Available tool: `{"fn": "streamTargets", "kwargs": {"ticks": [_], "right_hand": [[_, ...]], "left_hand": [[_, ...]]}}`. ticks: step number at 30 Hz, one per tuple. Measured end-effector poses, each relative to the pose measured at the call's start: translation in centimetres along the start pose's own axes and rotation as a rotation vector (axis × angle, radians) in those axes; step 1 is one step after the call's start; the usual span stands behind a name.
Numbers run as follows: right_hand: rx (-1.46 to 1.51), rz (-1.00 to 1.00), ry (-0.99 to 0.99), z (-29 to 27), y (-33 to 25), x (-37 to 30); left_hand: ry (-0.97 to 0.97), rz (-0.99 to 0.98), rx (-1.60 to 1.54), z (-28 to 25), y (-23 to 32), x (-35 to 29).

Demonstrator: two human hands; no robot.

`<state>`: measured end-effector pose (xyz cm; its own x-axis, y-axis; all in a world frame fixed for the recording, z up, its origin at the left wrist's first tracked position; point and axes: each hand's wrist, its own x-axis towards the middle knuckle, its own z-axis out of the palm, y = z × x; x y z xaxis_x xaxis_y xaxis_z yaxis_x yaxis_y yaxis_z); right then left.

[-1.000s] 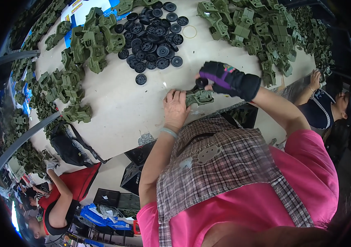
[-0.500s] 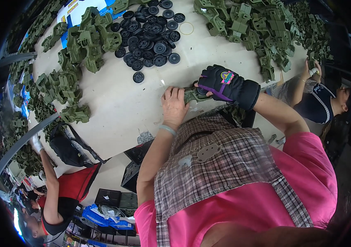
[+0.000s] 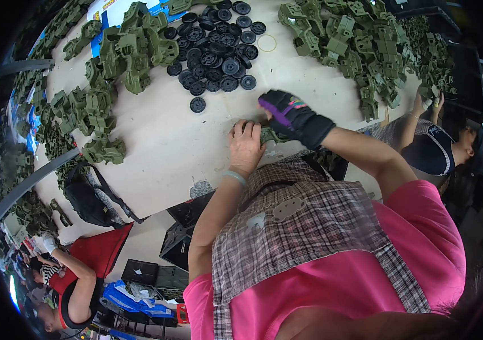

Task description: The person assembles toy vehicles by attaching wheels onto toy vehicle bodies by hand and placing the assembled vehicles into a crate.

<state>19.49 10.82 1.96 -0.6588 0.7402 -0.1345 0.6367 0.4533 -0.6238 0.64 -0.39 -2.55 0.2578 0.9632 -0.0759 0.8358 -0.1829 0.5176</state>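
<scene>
At the table's near edge, my left hand (image 3: 245,147) is bare, its fingers bent over the left end of a green plastic part (image 3: 271,135). The rest of that part lies partly under my right hand (image 3: 297,118), which wears a black and purple glove with the fingertips bare. This hand is curled closed, raised a little over the part and slightly blurred; what it holds, if anything, is hidden. Beyond my hands lies a heap of black plastic wheels (image 3: 219,51), with one loose wheel (image 3: 198,105) nearest to me.
Piles of green molded parts stand at the left (image 3: 134,51) and right (image 3: 355,45) of the table (image 3: 162,153). A thin yellowish ring (image 3: 267,43) lies beside the wheels. A black bag (image 3: 88,198) sits at the left edge. Co-workers (image 3: 440,147) are at both sides.
My right hand has lifted off the part and turned, its fingers now curled. The black wheel seen under it earlier is out of sight. My left hand stays on the part.
</scene>
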Motion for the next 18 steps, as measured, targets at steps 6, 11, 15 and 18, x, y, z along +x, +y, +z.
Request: {"fn": "streamTargets", "kwargs": {"ticks": [6, 11, 15, 18], "right_hand": [[-0.192, -0.256, -0.243, 0.4, -0.4, 1.5], [-0.134, 0.146, 0.072, 1.7, -0.9, 0.0], [-0.155, -0.144, -0.112, 0.6, -0.5, 1.6], [-0.157, -0.372, -0.244, 0.6, 0.3, 2.3]], "left_hand": [[0.049, 0.025, -0.017, 0.1, -0.1, -0.2], [0.019, 0.041, 0.001, 0.9, -0.5, -0.4], [0.081, 0.067, -0.016, 1.3, -0.7, -0.3], [0.06, 0.051, -0.024, 0.9, -0.8, -0.1]]}}
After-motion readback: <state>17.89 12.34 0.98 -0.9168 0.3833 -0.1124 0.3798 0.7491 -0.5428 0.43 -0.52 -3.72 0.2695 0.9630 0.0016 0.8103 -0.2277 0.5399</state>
